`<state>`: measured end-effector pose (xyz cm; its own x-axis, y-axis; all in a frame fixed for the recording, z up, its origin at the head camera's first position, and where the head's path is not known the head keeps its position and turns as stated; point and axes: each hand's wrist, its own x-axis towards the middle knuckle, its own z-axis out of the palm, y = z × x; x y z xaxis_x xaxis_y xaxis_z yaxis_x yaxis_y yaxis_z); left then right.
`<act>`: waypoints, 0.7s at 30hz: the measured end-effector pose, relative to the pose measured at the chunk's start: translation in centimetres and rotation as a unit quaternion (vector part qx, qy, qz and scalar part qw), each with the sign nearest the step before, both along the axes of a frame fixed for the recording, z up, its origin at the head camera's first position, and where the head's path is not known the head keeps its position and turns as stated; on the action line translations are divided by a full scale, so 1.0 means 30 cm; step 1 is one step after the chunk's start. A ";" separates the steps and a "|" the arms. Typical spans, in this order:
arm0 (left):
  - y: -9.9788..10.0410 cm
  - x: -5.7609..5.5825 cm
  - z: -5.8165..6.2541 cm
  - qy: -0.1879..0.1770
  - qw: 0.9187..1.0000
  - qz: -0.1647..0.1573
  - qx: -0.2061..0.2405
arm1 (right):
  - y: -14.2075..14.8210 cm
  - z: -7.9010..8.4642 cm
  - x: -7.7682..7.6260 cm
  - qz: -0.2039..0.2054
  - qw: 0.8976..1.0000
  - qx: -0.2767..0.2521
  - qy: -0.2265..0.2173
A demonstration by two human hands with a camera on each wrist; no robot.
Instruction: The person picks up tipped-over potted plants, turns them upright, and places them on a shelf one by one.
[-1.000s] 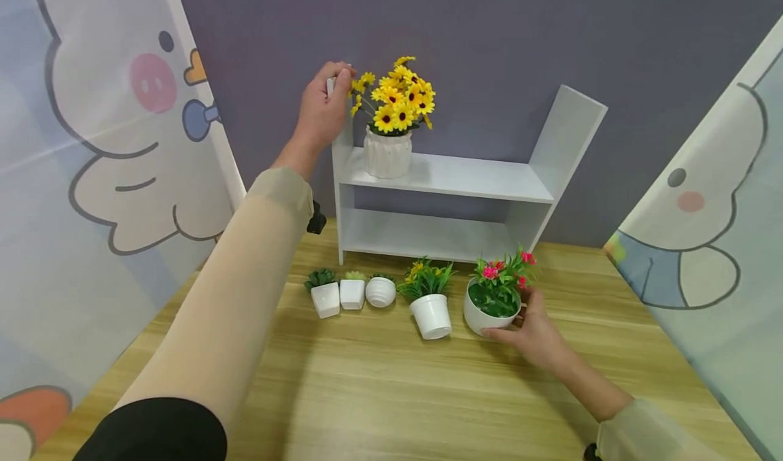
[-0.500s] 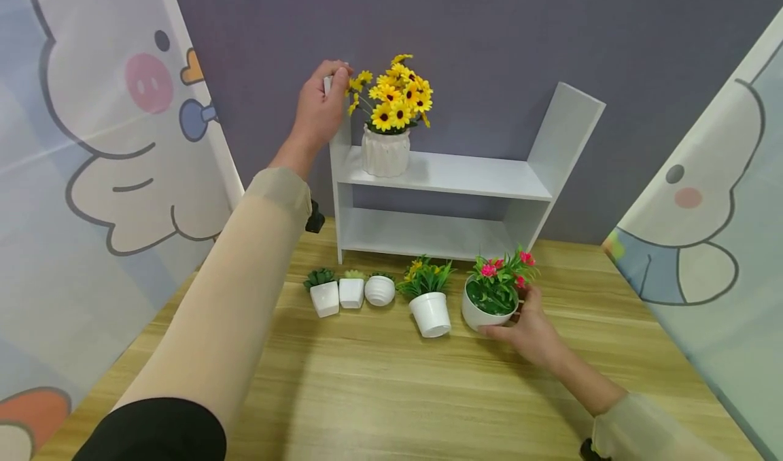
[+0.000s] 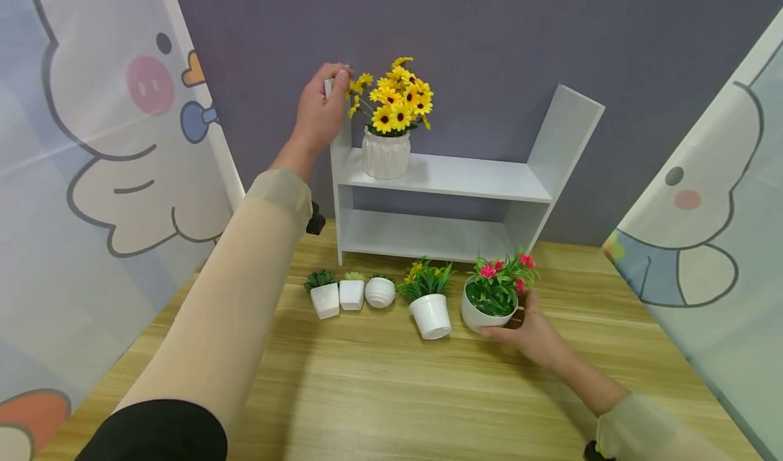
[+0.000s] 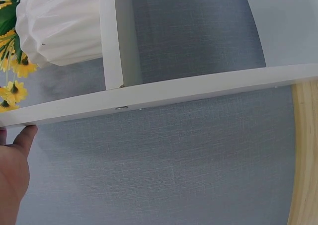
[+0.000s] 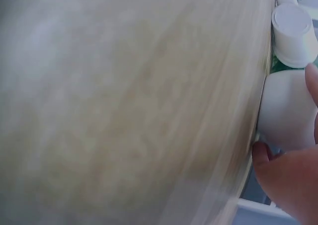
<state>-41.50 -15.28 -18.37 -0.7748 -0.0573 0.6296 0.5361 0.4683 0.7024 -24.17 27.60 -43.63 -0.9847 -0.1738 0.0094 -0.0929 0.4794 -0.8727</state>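
In the head view my left hand (image 3: pixel 321 111) grips the top of the left side panel of a white two-tier shelf (image 3: pixel 483 175). The left wrist view shows my thumb against that panel (image 4: pixel 198 90). On the upper tier, a ribbed white pot of yellow daisies (image 3: pixel 387 158) stands close to this hand. My right hand (image 3: pixel 541 335) holds a round white pot (image 3: pixel 480 319) with green leaves and pink flowers, thumb at its front and fingers at its right side. In the right wrist view the fingers curve around this pot (image 5: pixel 285 111).
Left of the held pot lies a tilted white pot with yellow-flowered grass (image 3: pixel 431 317). Farther left are small white succulent pots: a tapered one (image 3: pixel 326 301), a square one (image 3: pixel 351 295) and a round one (image 3: pixel 380 292). A grey wall (image 3: pixel 465 46) rises behind the wooden table (image 3: pixel 391 393).
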 end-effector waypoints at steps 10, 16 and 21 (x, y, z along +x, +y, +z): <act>-0.007 0.000 0.002 -0.010 1.000 0.001 0.006 | 0.026 -0.002 -0.017 0.043 0.999 -0.003 -0.016; -0.004 -0.004 0.001 -0.001 1.000 -0.005 -0.002 | 0.029 -0.002 -0.021 0.041 0.999 0.009 -0.022; -0.007 -0.002 0.000 -0.003 1.000 -0.005 0.001 | 0.026 -0.002 -0.018 0.039 0.998 0.011 -0.043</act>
<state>-41.56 -15.49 -18.37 -0.7793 -0.0505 0.6246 0.5366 0.4609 0.7069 -24.70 28.39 -43.70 -0.9651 -0.2499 -0.0783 -0.0568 0.4919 -0.8688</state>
